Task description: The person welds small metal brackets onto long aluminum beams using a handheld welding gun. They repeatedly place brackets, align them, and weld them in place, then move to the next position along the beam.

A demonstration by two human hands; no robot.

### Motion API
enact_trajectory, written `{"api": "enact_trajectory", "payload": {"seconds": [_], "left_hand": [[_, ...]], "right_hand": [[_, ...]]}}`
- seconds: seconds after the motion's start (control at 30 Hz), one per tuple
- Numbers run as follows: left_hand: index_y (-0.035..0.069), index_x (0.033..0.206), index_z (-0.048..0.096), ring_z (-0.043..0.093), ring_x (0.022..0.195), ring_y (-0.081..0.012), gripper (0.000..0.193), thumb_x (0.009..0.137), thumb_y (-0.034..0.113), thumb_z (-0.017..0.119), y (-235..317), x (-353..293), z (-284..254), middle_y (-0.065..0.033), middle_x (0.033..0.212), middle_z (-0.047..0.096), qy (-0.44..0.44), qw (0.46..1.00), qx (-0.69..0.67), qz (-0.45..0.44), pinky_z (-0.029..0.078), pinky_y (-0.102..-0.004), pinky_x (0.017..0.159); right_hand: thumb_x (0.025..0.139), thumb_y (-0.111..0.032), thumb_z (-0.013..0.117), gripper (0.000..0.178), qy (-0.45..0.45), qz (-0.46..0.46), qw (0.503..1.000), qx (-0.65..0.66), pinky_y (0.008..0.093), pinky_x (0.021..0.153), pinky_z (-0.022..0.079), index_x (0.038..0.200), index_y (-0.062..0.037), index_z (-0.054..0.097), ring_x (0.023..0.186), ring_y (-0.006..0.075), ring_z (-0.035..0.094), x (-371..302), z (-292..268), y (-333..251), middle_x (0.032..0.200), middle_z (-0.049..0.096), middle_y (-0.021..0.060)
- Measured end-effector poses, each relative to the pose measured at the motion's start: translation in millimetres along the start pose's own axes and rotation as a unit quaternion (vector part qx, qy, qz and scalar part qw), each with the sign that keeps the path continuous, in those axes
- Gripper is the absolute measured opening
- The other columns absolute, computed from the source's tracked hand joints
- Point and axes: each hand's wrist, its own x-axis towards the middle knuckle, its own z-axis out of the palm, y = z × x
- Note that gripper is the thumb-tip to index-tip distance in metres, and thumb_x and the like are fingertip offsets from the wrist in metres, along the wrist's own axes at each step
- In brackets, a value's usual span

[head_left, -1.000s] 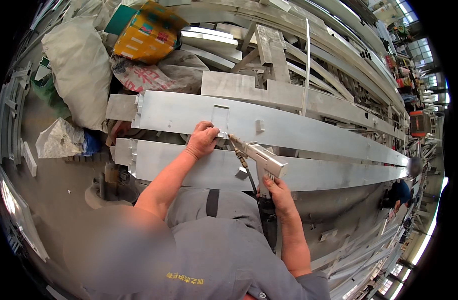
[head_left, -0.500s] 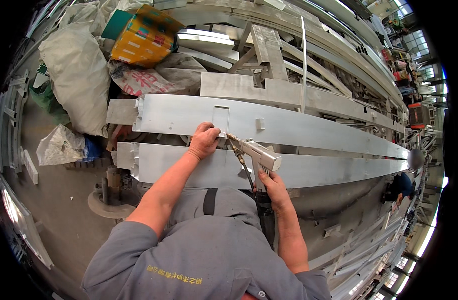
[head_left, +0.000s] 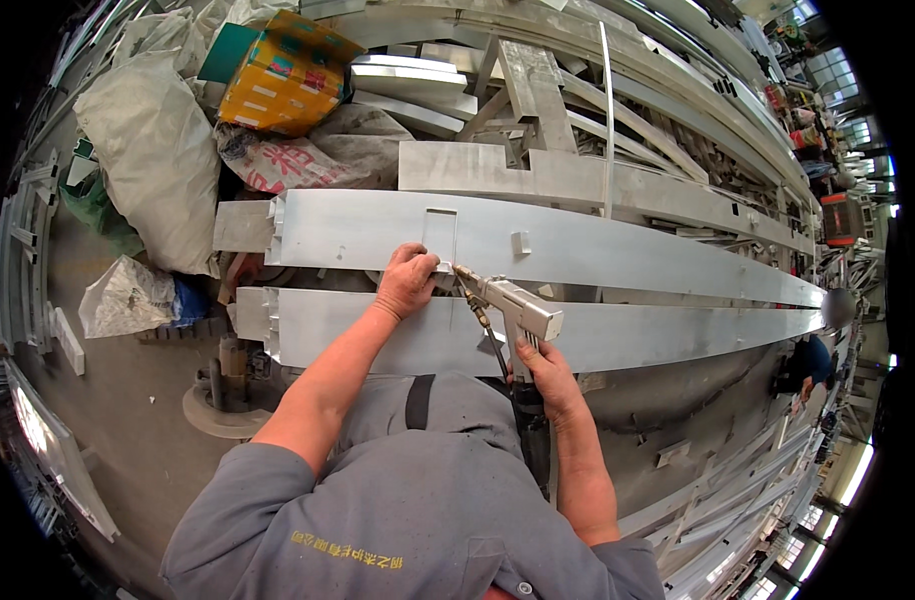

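My right hand (head_left: 546, 372) is wrapped round the grip of a silver handheld welding gun (head_left: 518, 308) with a brass-coloured nozzle, a thin side tube and a thick black cable running down from its handle. Its tip points left, close to the fingers of my left hand (head_left: 410, 280). Those fingers are closed on a small metal piece (head_left: 444, 268) at the near edge of the farther long silver panel (head_left: 368, 228). A narrow rectangular outline shows on that panel just above them. The nearer long silver panel (head_left: 348, 330) lies alongside, across a narrow gap, partly under my left forearm.
Small metal blocks sit on the farther panel (head_left: 521, 243) and the nearer panel (head_left: 492, 342). Beyond are stacked metal profiles (head_left: 628, 190). White sacks (head_left: 153, 150) and a yellow box (head_left: 288, 80) stand at far left. Another person (head_left: 806, 365) is bent down at far right.
The view has shifted very slightly. My hands, the welding gun and the small metal piece keep the same places against the panels.
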Motion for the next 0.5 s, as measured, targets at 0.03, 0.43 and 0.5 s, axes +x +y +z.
{"api": "enact_trajectory", "payload": {"seconds": [0.03, 0.43, 0.5], "left_hand": [[0.012, 0.101, 0.059, 0.061, 0.106, -0.0322, 0.034, 0.071, 0.003, 0.070, 0.4, -0.1, -0.3, -0.0064, 0.089, 0.064, 0.002, 1.000, 0.000, 0.001, 0.051, -0.0455, 0.094], [0.011, 0.101, 0.059, 0.061, 0.105, -0.0321, 0.035, 0.070, 0.001, 0.071, 1.2, -1.0, 0.3, -0.0079, 0.090, 0.064, 0.006, 1.000, -0.010, -0.005, 0.048, -0.0472, 0.099], [0.011, 0.102, 0.060, 0.061, 0.105, -0.0321, 0.035, 0.070, 0.001, 0.071, 1.7, -0.6, 0.6, -0.0079, 0.089, 0.063, 0.007, 1.000, -0.009, -0.004, 0.048, -0.0472, 0.099]], "right_hand": [[0.099, -0.043, 0.068, 0.050, -0.004, -0.003, 1.000, 0.006, 0.0290, 0.068, 0.051, 0.122, 0.0001, 0.058, 0.073, 0.0126, 0.059, 0.7, 0.0, 0.2, 0.086, 0.062, 0.0049], [0.098, -0.041, 0.069, 0.044, -0.012, -0.003, 1.000, 0.026, 0.0272, 0.064, 0.051, 0.114, -0.0009, 0.059, 0.070, 0.0124, 0.062, 5.1, -0.1, 3.3, 0.083, 0.065, 0.0047], [0.098, -0.040, 0.069, 0.043, -0.017, 0.000, 0.999, 0.030, 0.0272, 0.064, 0.051, 0.114, -0.0010, 0.059, 0.070, 0.0122, 0.062, 5.1, -0.7, 3.7, 0.083, 0.065, 0.0045]]}}
